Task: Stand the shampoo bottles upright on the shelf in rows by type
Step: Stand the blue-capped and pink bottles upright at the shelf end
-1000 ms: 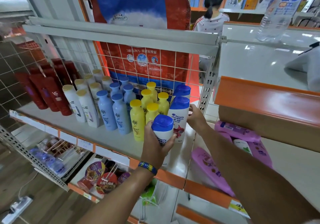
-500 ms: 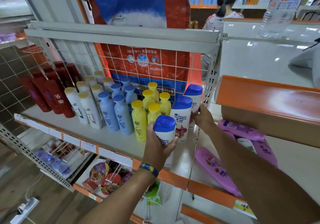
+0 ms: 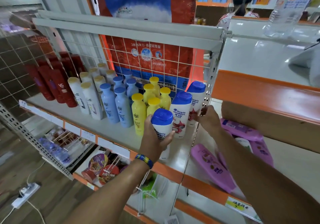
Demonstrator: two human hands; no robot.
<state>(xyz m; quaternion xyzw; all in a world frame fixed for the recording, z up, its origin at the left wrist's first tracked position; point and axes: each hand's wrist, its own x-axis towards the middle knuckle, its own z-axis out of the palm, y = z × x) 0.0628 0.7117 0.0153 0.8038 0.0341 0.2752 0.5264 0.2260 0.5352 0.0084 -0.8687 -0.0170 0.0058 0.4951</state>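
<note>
On the grey shelf (image 3: 69, 113) bottles stand upright in rows by type: red (image 3: 57, 87), white with gold caps (image 3: 88, 97), pale blue (image 3: 119, 106), yellow (image 3: 138, 114). At the right end stand two white blue-capped bottles, a middle one (image 3: 180, 111) and a rear one (image 3: 196, 94). My left hand (image 3: 154, 142) grips a third white blue-capped bottle (image 3: 162, 123) upright at the shelf front, in line with them. My right hand (image 3: 210, 120) has its fingers on the rear bottle's lower right side.
A perforated upright post (image 3: 208, 78) and a wire grid back (image 3: 173, 56) bound the shelf. Purple bottles (image 3: 213, 166) lie flat on the neighbouring shelf at the right. Noodle cups (image 3: 105, 170) fill the shelf below. A person (image 3: 242, 0) stands behind the shelving.
The rear white bottle has shifted right, out from behind the middle one, with my right hand on it. My left hand has kept its bottle at the shelf front.
</note>
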